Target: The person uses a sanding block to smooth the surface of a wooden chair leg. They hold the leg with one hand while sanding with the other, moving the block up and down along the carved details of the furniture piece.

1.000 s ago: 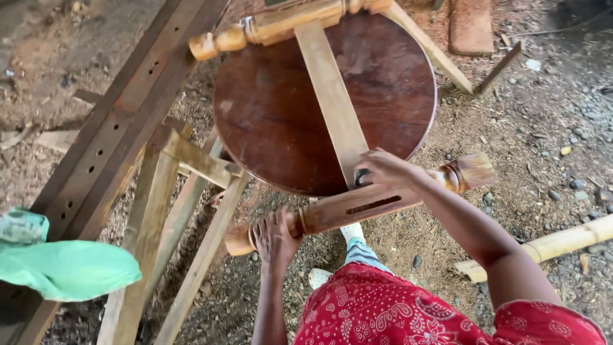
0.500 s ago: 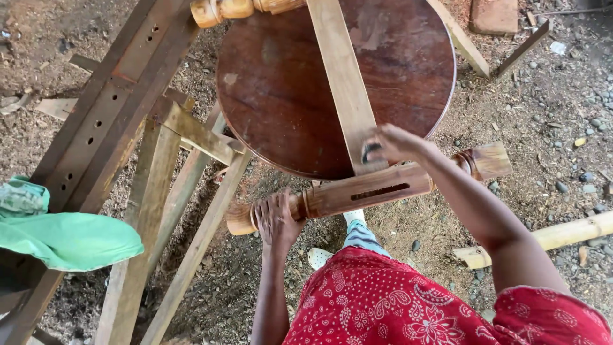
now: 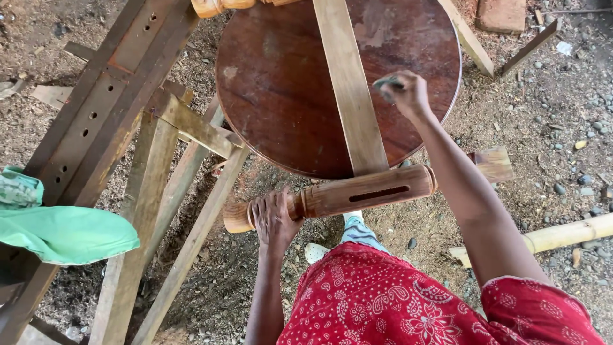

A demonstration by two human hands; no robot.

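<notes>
Fingers (image 3: 271, 211) of the left hand (image 3: 274, 220) curl around the turned wooden leg (image 3: 348, 195) at lower centre, apparently steadying it, while the right hand (image 3: 405, 92) pinches a small dark pad (image 3: 386, 82) against the round dark-brown wooden tabletop (image 3: 281, 96) above.

Dark reddish-brown round tabletop (image 3: 287, 96), pale tan turned leg (image 3: 345, 195), red white-patterned garment (image 3: 383, 300), green cloth (image 3: 64, 233)

The person wears a red garment (image 3: 383, 300) with a white paisley and flower print, and its short sleeve (image 3: 543, 306) ends above the elbow. Both forearms are bare. A striped blue-grey trouser leg (image 3: 359, 231) and a pale shoe (image 3: 315, 253) show below.
</notes>
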